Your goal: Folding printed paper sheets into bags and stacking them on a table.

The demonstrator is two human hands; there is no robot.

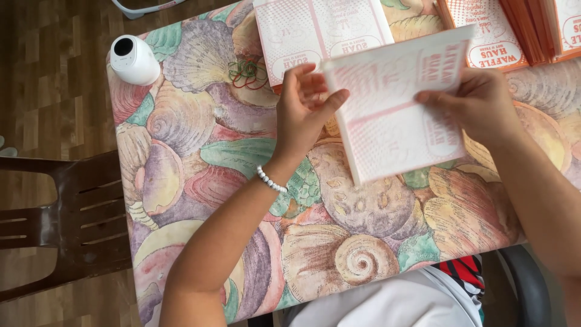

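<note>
Above the middle of the seashell-patterned surface (200, 151), a flat white paper bag (396, 112) with red dotted print is held up, unfolded. The left hand (305, 109) has its grip clamped on the bag's nine o'clock edge; the right hand (481, 103) pinches the three o'clock side. At twelve o'clock lie more bags (318, 30); red rubber bands (247, 71) and a white camera (133, 59) sit toward ten.

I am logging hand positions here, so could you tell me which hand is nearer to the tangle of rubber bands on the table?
Left. The left hand grips the paper bag's edge just right of the rubber bands, while the right hand holds the bag's far side, well away.
</note>
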